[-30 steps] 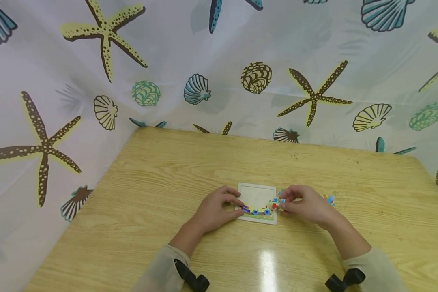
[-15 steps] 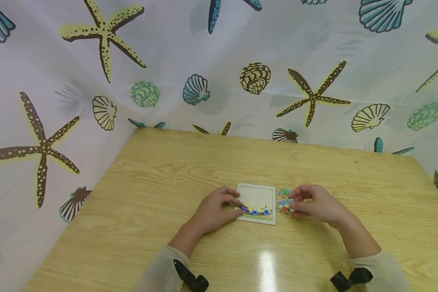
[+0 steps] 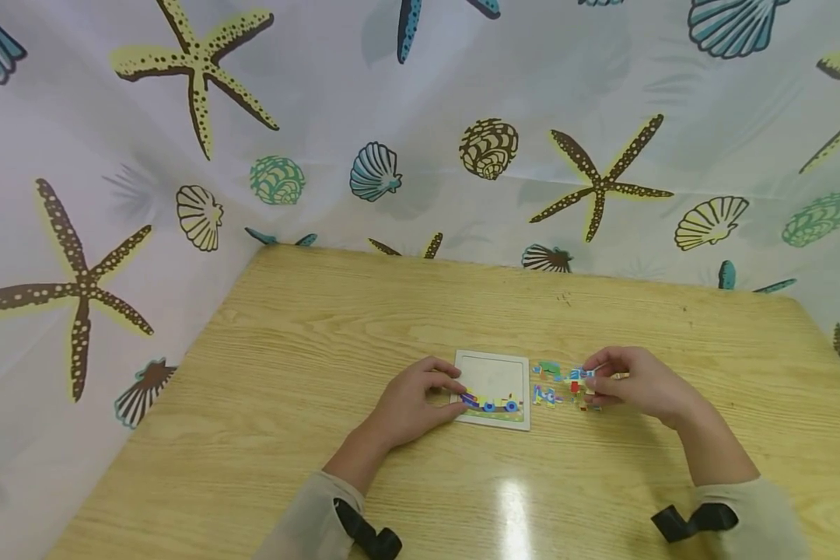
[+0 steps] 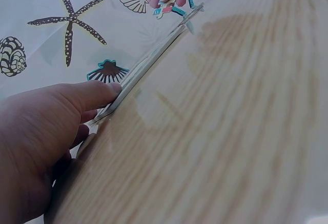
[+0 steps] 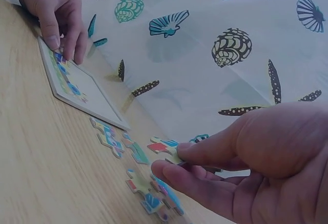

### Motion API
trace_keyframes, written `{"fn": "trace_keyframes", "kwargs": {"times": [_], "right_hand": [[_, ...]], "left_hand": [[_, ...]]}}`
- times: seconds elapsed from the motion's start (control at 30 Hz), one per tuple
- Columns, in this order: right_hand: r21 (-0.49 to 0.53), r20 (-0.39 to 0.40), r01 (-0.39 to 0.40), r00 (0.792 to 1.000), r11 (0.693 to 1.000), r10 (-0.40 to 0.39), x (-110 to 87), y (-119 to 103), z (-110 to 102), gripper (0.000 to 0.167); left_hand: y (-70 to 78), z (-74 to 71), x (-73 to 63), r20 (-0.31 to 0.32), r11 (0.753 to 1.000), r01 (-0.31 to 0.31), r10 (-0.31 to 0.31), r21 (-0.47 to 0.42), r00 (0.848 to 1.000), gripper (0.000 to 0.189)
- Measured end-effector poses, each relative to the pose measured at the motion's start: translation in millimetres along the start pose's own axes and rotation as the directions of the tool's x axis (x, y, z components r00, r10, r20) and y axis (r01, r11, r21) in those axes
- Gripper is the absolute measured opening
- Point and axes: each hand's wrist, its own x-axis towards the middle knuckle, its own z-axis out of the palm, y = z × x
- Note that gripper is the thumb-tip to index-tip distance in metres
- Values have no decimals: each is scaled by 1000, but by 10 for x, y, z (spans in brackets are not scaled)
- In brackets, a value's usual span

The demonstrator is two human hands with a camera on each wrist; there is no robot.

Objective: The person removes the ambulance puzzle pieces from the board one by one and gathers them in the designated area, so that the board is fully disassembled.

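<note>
A small square jigsaw board (image 3: 491,373) lies on the table, its lower strip filled with joined pieces (image 3: 493,406) showing blue wheels; the upper part is bare. My left hand (image 3: 413,400) holds the board by its left side, thumb at the near edge (image 4: 115,93) and fingertips over the joined pieces. To the right, my right hand (image 3: 644,385) pinches a jigsaw piece (image 5: 168,149) with red, blue and cream print between thumb and fingers, raised over the loose pieces. The palm and lower fingers partly hide the pieces beneath.
Loose jigsaw pieces lie right of the board: a blue and purple one (image 3: 546,397), a green one (image 3: 550,367) and others near the right fingertips (image 5: 141,183). A shell-and-starfish cloth (image 3: 420,155) hangs along the table's (image 3: 336,327) back and left.
My right hand has moved right, away from the board, carrying the pinched piece over the loose pieces, more of which now show. My left hand and the board stay put.
</note>
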Motion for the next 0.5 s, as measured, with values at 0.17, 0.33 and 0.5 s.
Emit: {"fn": "trace_keyframes", "kwargs": {"times": [0.17, 0.33, 0.5], "right_hand": [[-4, -7, -16, 1000, 1000, 16, -37, 25, -101, 28], [-42, -27, -19, 999, 999, 18, -59, 56, -176, 25], [-89, -35, -43, 999, 995, 40, -57, 106, -240, 22]], "left_hand": [[2, 14, 7, 2, 1000, 2, -2, 6, 1000, 16], [27, 7, 4, 5, 1000, 20, -20, -1, 1000, 16], [28, 6, 10, 4, 999, 34, -34, 1, 999, 16]]}}
